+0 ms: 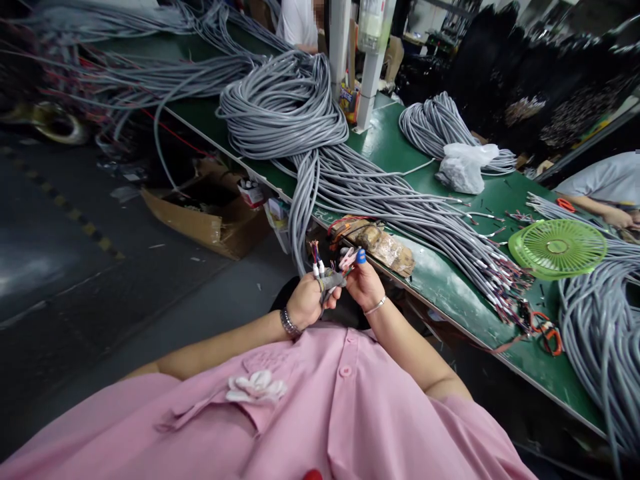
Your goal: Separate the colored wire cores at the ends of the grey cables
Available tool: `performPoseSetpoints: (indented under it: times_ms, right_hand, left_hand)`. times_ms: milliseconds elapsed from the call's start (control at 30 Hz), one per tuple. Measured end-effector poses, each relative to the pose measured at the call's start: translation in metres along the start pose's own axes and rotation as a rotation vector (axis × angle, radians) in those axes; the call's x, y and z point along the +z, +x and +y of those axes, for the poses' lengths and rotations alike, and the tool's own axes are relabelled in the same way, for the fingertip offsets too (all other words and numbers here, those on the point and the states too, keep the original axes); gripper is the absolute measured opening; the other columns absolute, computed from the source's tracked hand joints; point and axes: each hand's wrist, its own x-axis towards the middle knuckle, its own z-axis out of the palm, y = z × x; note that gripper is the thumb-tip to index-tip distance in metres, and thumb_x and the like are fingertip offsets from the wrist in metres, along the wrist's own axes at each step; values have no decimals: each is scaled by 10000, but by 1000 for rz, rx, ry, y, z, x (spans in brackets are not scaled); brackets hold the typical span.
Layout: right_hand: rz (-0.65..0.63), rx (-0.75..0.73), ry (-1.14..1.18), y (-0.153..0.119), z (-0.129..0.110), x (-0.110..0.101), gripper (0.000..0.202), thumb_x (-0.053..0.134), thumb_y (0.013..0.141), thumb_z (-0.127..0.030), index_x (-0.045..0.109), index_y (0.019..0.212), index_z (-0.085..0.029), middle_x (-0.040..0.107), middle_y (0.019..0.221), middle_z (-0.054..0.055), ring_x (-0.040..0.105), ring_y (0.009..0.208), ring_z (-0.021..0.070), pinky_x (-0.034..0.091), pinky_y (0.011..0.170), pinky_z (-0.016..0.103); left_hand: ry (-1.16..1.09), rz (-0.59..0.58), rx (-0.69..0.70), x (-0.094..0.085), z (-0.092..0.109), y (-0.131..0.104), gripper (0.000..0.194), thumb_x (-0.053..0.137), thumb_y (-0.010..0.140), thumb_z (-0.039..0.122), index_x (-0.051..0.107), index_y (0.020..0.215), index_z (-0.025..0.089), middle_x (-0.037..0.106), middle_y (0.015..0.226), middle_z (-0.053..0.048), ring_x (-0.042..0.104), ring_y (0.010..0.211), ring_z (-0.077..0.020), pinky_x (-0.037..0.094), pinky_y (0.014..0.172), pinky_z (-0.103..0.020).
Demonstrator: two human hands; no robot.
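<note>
Near the middle of the view, my left hand [306,301] is closed around the ends of grey cables [331,281]. White sleeves [319,269] and thin coloured wires [315,251] stick up from that grip. My right hand [365,285] is close beside it on the right, with a blue cover [361,256] on one fingertip. Its fingers are pinched at a small pale pink piece [347,259] among the coloured wire ends. What exactly this piece is cannot be made out. Both hands are in front of my body, by the table's near edge.
A green table [390,143] bears a large grey cable coil [285,107], long cable bundles, a tape-wrapped block [383,247], a green fan [557,248] and orange-handled scissors [547,333]. A cardboard box [210,223] is on the left. Another person's hand [619,217] shows at the right.
</note>
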Motion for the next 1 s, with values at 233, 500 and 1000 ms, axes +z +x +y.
performPoseSetpoints:
  times_ms: [233,500,1000]
  right_hand:
    - [-31,87,40,-3,-2,-9,501,515,800,-675,631,885,-195,635,818,31,554,679,134,468,609,245]
    - [-60,64,-34,-11,-10,-8,406,592,816,-556,663,984,-194,644,864,34,552,706,117,468,611,212]
    - [84,19,35,-4,-6,0,318,657,792,-497,647,859,-187,655,833,18,557,689,112,461,627,228]
  left_hand:
    - [2,14,40,-4,1,-8,196,651,722,329,625,732,136,573,502,12,458,351,-71,281,324,-185]
    - [44,5,70,-5,0,-20,188,660,735,331,625,743,146,586,525,15,465,362,-75,311,344,-197]
    - [13,41,58,-2,-2,-5,210,693,696,326,613,703,132,586,509,10,478,347,-72,303,332,-190]
